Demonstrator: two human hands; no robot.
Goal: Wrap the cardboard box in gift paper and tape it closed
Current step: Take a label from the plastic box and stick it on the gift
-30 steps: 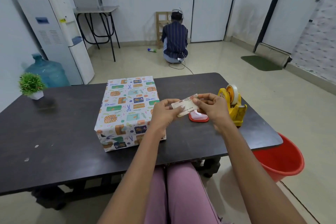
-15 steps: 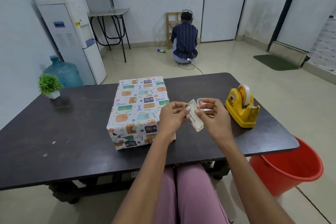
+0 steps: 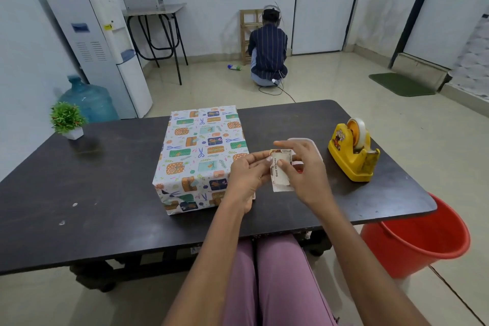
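The box (image 3: 201,151), fully covered in white patterned gift paper, lies on the dark table (image 3: 105,188) just left of my hands. Both hands hold a small card (image 3: 281,174) printed "Best Wishes" above the table, to the right of the box. My left hand (image 3: 247,176) pinches the card's left edge. My right hand (image 3: 304,169) pinches its right side with the thumb on its face and the index finger straight. A yellow tape dispenser (image 3: 353,151) with a roll of clear tape stands at the right.
A small clear container with a red base (image 3: 304,143) sits mostly hidden behind my right hand. A potted plant (image 3: 68,120) stands at the table's left corner. A red bucket (image 3: 415,241) is on the floor at the right. A person (image 3: 267,55) crouches by the far wall.
The card has turned from lying flat between my hands to standing upright with its printed face toward me. The camera view has shifted left. The box has not moved.
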